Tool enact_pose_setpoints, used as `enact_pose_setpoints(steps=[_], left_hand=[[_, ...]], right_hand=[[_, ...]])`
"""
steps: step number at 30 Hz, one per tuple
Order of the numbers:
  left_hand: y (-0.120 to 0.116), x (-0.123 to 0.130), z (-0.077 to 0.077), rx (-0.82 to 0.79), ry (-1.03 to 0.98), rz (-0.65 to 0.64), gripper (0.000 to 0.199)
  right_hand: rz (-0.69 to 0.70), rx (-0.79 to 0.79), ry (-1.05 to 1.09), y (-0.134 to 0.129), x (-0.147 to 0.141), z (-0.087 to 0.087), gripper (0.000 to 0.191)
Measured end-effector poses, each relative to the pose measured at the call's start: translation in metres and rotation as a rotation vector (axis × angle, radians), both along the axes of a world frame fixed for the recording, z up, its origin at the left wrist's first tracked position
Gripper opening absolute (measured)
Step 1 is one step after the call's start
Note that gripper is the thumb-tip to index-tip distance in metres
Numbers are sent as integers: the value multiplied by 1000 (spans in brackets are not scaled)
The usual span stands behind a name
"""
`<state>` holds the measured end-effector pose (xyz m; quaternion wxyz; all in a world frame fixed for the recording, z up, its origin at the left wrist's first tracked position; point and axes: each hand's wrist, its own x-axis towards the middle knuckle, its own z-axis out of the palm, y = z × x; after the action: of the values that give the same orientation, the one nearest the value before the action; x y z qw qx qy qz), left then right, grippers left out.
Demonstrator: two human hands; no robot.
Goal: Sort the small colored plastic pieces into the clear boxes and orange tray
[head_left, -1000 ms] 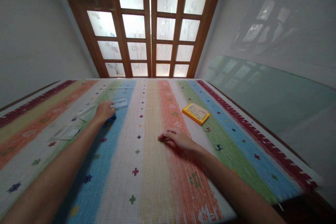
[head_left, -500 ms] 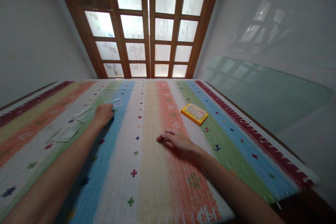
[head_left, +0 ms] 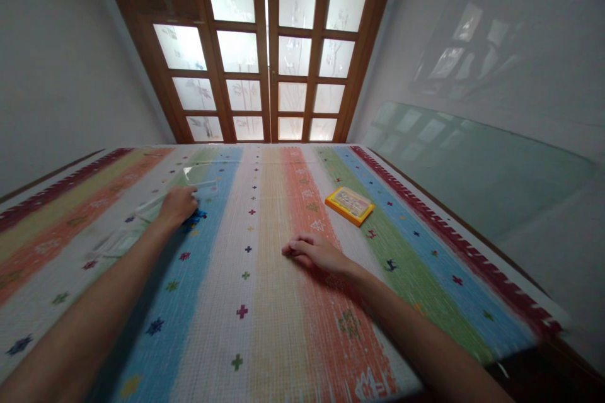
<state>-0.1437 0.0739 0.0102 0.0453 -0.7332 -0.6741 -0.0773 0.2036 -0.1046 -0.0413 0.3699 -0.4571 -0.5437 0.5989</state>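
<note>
My left hand (head_left: pixel 178 205) is at the left of the striped cloth, its fingers closed on a clear plastic container (head_left: pixel 201 184) that is tilted up. Small dark blue pieces (head_left: pixel 195 219) lie on the cloth just beside the fingers. My right hand (head_left: pixel 316 250) rests on the orange stripe near the middle, fingers pressed together; whether anything small is between them is hidden. A yellow-orange box (head_left: pixel 350 205) with a pale top lies flat beyond the right hand, to its right.
Two more clear plastic containers, one (head_left: pixel 146 204) behind my left wrist and one (head_left: pixel 113 243) nearer me, sit on the striped cloth (head_left: pixel 231 277). A glass-paned wooden door (head_left: pixel 270 44) stands beyond the table, with walls on both sides.
My left hand has moved slightly left and nearer, and the clear container has tipped. Dark blue pieces now show on the cloth beside it. My right hand has stayed in place.
</note>
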Motion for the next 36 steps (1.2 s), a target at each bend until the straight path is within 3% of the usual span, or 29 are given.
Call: enact_pose_setpoints(steps=[4,9,14,18,26,31,36], left_hand=[[-15,-14,1,90,-93,-3,43],[-44,-28,-16,149,-226,-39,32],[-60,-24,-37,75,-230,-68,61],[-58,-15,-43,31,-230,-64,69],[-45,2,-43,18,-237,5,52],[-47,0,-43,57,-264,-16,40],[-47,-5,-44,100,-276,-8,44]], right_hand=[[1,50,-126,-2,0,3,26],[4,99,-183,-2,1,3,24],[21,122,-201,-1,2,4,26],[25,133,-219,-1,3,4,26],[28,163,-241,-2,2,4,24],[40,159,-238,-2,2,5,24],[37,163,-223,-2,2,1,23]])
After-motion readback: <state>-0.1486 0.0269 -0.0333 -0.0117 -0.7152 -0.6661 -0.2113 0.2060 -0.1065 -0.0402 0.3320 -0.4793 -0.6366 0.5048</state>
